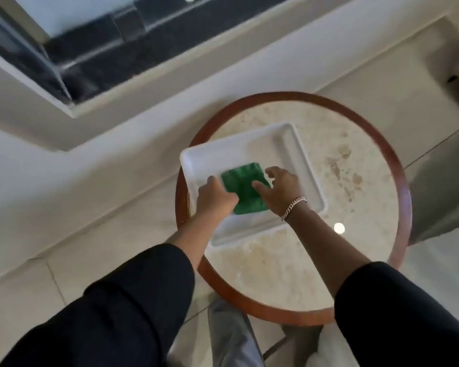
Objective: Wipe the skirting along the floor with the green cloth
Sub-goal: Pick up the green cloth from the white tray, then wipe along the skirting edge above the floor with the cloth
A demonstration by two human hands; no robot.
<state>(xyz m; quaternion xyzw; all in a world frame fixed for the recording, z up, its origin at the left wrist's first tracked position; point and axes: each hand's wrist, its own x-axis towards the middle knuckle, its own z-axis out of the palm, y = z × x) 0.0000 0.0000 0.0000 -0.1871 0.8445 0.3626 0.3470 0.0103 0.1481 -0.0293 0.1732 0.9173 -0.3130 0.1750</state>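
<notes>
The cloth (pixel 243 190) lies in a white tray (pixel 289 144) on the round bench (pixel 289 274). The left hand (pixel 215 197) touches the cloth's left edge, grip unclear; the right hand (pixel 278 192) rests spread, fingers on the cloth's right side.

Both arms reach forward toward 12 o'clock, dark sleeves pushed back to the forearms. Left hand (pixel 215 196) knuckles up, fingers curled under, closure hidden. Right hand (pixel 278 190) palm down, fingers spread and loose, pointing to 10 o'clock. Chain bracelet (pixel 293 207) on right wrist.
</notes>
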